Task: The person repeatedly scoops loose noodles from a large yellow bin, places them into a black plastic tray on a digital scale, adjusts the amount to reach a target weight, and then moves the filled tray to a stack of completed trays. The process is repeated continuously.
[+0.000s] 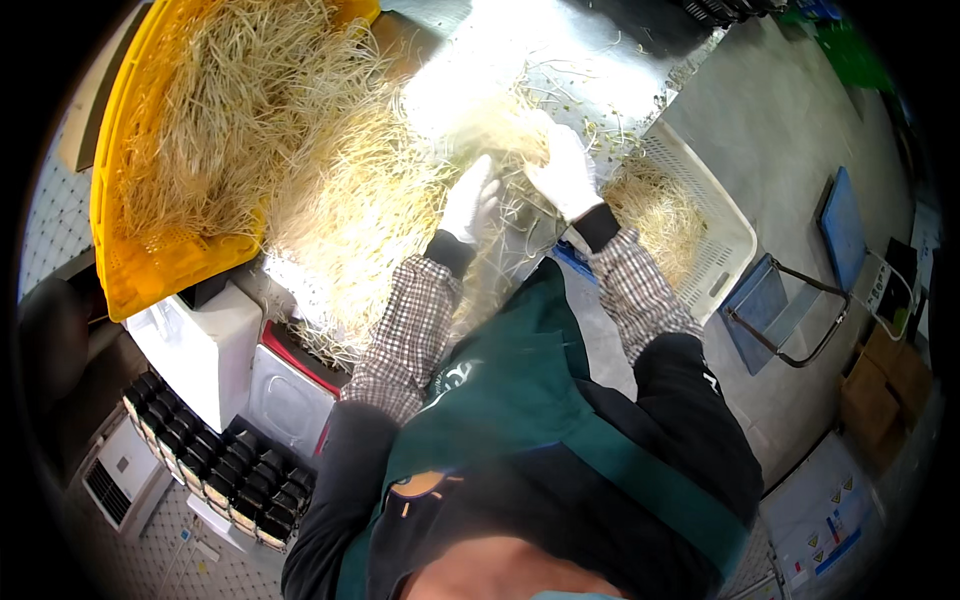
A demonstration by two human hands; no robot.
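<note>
My right hand [564, 169], in a white glove, grips a bunch of bean sprouts [499, 131] above a brightly lit metal table [600, 82]. The bunch is blurred and partly washed out by glare. My left hand [471, 201], gloved too, is just below and left of the bunch. Its fingers are slightly bent and apart, with no sprouts visibly held. Beside it spreads a big heap of bean sprouts [360, 202], which runs back to a tipped yellow plastic crate [180, 281] full of more sprouts. Loose sprouts and small green hulls are scattered past my right hand.
A white perforated basket [731, 232] with some sprouts stands below the table's right edge. Farther right is a blue folding stool [757, 315] on the floor. At lower left are a white box [206, 345] and a rack of black-topped containers [217, 457].
</note>
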